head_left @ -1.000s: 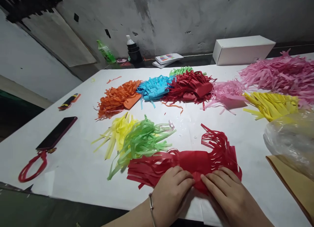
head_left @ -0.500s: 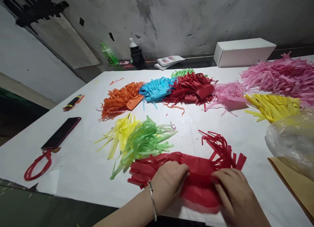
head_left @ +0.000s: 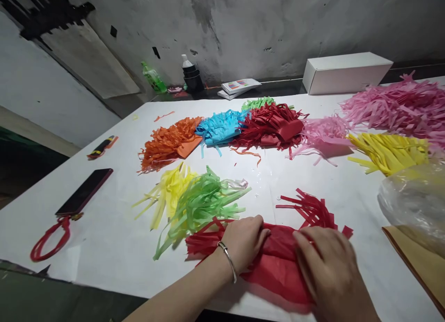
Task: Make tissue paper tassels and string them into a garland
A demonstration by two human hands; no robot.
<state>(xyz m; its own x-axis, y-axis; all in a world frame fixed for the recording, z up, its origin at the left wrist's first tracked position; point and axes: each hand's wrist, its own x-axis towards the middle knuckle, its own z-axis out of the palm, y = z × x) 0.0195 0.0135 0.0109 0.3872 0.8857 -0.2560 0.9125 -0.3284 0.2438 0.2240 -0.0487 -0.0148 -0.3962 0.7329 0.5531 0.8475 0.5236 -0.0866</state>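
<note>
At the near edge of the bench (head_left: pixel 114 248), both hands, left (head_left: pixel 245 238) and right (head_left: pixel 328 268), press flat on the red fringed paper (head_left: pixel 278 262), neither grip closed; rolling it evenly and gently should spare the strips.

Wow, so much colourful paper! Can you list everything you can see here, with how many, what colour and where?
red fringed paper: one, red, near table edge, under both hands
green and yellow fringes: one mixed pile, light green and yellow, left of the red sheet
orange fringes: one pile, orange, mid table
blue fringes: one pile, blue, right of orange
red fringes: one pile, red, right of blue
pink fringes: heaps, pink, far right
yellow fringes: one pile, yellow, right
white box: one, white, back edge
phone: one, dark, left, with red strap
plastic bag: one, clear, right edge
table: one, white cover
left hand: pressing the red sheet, bracelet on wrist
right hand: pressing the red sheet
</note>
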